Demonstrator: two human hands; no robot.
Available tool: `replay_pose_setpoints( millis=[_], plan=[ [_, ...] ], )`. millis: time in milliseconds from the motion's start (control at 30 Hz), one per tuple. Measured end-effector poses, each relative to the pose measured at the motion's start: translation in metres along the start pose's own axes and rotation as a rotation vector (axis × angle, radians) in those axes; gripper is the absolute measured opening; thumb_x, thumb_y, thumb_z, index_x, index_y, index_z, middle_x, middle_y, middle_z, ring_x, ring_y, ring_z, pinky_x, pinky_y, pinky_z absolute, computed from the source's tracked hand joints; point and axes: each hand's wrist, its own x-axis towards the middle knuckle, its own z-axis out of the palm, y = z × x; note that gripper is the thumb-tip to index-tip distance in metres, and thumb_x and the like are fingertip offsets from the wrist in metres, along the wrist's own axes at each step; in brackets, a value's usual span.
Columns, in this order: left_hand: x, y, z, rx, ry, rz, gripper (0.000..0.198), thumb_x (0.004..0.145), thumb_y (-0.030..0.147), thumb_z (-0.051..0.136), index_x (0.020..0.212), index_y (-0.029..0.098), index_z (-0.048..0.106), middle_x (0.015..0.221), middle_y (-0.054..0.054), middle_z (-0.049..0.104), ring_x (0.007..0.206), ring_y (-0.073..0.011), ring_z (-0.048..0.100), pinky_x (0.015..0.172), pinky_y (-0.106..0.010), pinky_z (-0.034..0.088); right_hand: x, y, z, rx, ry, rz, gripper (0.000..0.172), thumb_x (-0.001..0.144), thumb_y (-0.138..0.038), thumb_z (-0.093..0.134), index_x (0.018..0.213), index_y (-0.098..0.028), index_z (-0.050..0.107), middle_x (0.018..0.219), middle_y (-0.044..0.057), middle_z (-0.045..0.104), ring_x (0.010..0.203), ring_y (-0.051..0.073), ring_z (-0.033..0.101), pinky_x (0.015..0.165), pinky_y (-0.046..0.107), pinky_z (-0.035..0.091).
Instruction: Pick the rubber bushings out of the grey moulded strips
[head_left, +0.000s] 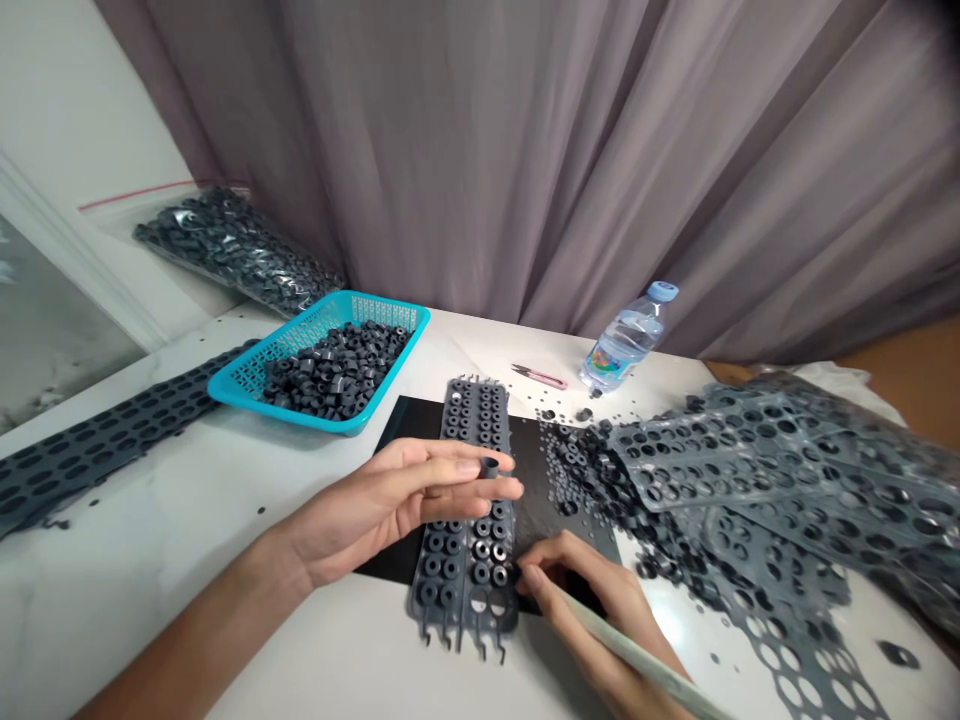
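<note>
My left hand (420, 485) pinches a small black rubber bushing (489, 467) between thumb and fingers, above a moulded rubber sheet (460, 570). That sheet bears rows of round bushings, with a few open holes at its near end. My right hand (585, 590) is closed round a slim tool with a pale green handle (637, 655); its tip is hidden by the fingers, close to the sheet's right edge. Beneath the sheet lies a black mat (390, 560).
A blue basket (300, 420) of loose bushings stands left, before a filled plastic bag (232, 245). Another perforated sheet (112, 425) lies left. At right are a water bottle (626, 345), pink thread snips (540, 377), a heap of black bits (600, 470) and punched-out sheets (750, 450).
</note>
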Motion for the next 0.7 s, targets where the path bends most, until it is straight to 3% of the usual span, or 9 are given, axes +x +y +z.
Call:
replay_pose_setpoints(
  millis=[267,500,700],
  plan=[
    [0.002,-0.001,0.002,0.068,-0.002,-0.017,0.032,0.097,0.031,0.072,0.126,0.016,0.076,0.125,-0.012,0.077,0.117,-0.0206,0.072,0.093,-0.019,0.059,0.002,-0.004,-0.003,0.007,-0.033,0.011,0.029,0.106,-0.044,0.05,0.092,-0.023,0.065,0.084,0.002,0.068,0.073,0.016,0.064,0.068,0.027,0.049],
    [0.012,-0.007,0.0,0.28,0.073,0.127,0.032,0.093,0.033,0.075,0.119,0.015,0.074,0.116,-0.013,0.078,0.109,-0.0224,0.074,0.091,-0.027,0.059,0.002,0.0,0.0,-0.021,-0.021,0.009,0.03,0.106,-0.045,0.049,0.092,-0.023,0.065,0.085,0.003,0.068,0.076,0.017,0.065,0.07,0.028,0.047],
    [0.026,-0.031,-0.007,0.584,0.196,0.25,0.03,0.091,0.04,0.074,0.111,0.017,0.073,0.101,-0.009,0.076,0.093,-0.0209,0.073,0.084,-0.031,0.059,0.002,0.002,-0.001,-0.001,0.06,0.003,0.03,0.106,-0.045,0.05,0.092,-0.022,0.066,0.081,0.003,0.067,0.072,0.017,0.064,0.067,0.026,0.048]
  ],
)
